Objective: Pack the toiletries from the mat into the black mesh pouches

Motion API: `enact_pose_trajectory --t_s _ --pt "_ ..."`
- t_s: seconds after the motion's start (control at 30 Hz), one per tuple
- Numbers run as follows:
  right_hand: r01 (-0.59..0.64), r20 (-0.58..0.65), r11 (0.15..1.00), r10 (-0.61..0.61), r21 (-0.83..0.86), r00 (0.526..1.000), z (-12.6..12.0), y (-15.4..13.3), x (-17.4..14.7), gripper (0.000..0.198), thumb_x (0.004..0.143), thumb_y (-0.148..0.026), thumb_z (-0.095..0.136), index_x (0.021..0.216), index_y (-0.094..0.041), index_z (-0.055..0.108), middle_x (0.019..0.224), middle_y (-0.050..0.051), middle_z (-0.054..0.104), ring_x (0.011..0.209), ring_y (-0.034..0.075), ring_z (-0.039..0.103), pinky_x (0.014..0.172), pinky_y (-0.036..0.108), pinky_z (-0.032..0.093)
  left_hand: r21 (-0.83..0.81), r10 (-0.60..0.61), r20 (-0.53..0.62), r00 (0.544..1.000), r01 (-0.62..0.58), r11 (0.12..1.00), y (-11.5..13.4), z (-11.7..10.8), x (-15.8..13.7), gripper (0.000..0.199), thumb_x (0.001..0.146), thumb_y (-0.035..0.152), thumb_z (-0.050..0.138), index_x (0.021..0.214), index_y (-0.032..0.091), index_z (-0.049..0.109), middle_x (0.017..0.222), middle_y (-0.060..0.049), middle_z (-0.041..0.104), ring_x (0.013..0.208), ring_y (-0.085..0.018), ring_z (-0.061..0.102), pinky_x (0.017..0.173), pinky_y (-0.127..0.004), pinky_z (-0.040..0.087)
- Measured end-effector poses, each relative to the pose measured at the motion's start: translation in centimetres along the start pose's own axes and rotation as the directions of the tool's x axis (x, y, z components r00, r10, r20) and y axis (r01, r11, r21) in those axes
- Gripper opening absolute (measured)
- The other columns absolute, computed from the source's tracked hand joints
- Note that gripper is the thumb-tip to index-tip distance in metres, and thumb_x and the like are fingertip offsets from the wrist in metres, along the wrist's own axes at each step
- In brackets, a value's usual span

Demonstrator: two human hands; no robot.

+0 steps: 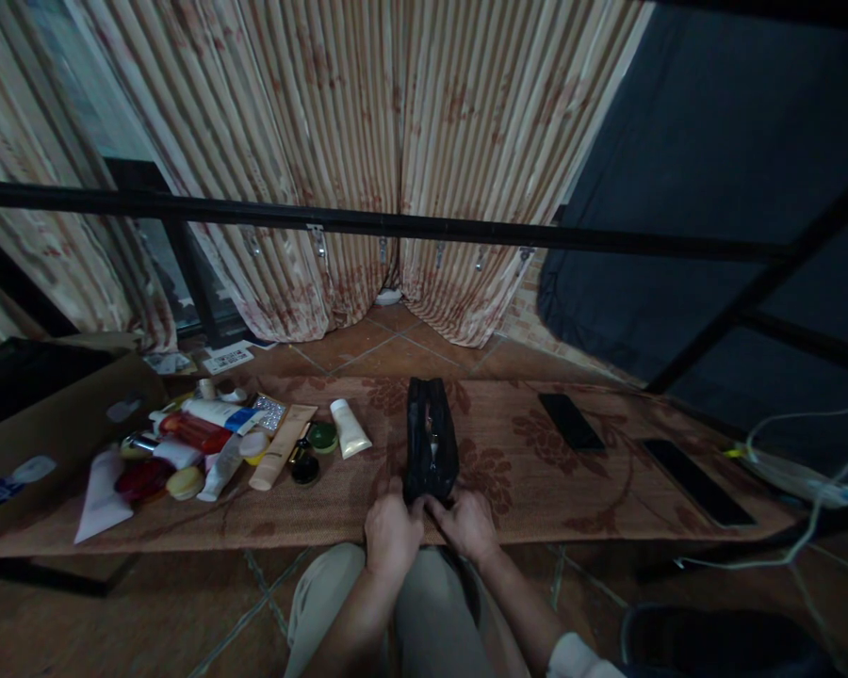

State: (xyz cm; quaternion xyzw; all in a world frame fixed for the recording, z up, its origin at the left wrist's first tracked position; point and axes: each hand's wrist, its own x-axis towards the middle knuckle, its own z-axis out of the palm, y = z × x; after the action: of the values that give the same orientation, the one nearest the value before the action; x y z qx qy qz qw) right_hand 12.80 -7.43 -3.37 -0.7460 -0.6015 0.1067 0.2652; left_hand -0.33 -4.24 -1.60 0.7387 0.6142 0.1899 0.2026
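Observation:
A small black zip pouch (421, 443) lies lengthwise in front of me, its top slit partly open along the zipper, with a few light bits showing inside. At its near end, my left hand (394, 527) is closed, thumb and fingers pinching the left corner. My right hand (472, 525) is closed on the right corner in the same way, and the two thumbs almost meet. To the left of the pouch lie a white and gold squeeze tube (350, 430), a round green container (322, 436) and a black compact bottle (303, 465).
A heap of cosmetics, including a beige tube (283, 447) and a red bottle (194, 431), covers the cloth's left side beside a cardboard box (71, 443). Two dark phones (571, 421) lie on the right, near a white cable (812, 527). A black rail (424, 226) crosses behind the table.

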Motion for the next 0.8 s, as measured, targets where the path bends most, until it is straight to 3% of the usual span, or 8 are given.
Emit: enact_pose_trajectory --t_s 0.13,0.37,0.8 --pt "-0.016 0.009 1.000 0.016 -0.002 1.000 0.23 0.23 0.07 0.033 0.083 -0.049 0.050 0.084 -0.021 0.068 0.089 0.005 0.068 0.082 0.016 0.063 0.070 0.022 0.041 0.079 -0.021 0.067 0.998 0.016 0.997 0.13 0.36 0.14 0.034 0.080 0.019 0.048 0.112 0.009 0.050 0.093 -0.015 0.065 0.088 -0.023 0.063 0.073 -0.028 0.043" --pt "-0.022 0.016 1.000 0.022 0.020 1.000 0.35 0.16 0.07 0.031 0.082 -0.047 0.051 0.090 -0.022 0.068 0.094 0.005 0.068 0.087 0.018 0.063 0.074 0.023 0.041 0.108 -0.047 0.077 0.996 0.038 0.993 0.26 0.56 0.38 0.032 0.081 0.018 0.045 0.112 0.010 0.049 0.100 -0.017 0.062 0.085 -0.023 0.064 0.070 -0.030 0.045" --pt "-0.013 0.009 1.000 0.013 -0.016 1.000 0.31 0.21 0.08 0.030 0.081 -0.046 0.052 0.082 -0.022 0.069 0.088 0.005 0.069 0.080 0.017 0.063 0.068 0.022 0.041 -0.034 -0.052 0.031 0.998 0.053 0.998 0.45 0.52 0.56 0.032 0.078 0.019 0.051 0.110 0.013 0.052 0.111 -0.017 0.058 0.097 -0.023 0.061 0.080 -0.029 0.044"
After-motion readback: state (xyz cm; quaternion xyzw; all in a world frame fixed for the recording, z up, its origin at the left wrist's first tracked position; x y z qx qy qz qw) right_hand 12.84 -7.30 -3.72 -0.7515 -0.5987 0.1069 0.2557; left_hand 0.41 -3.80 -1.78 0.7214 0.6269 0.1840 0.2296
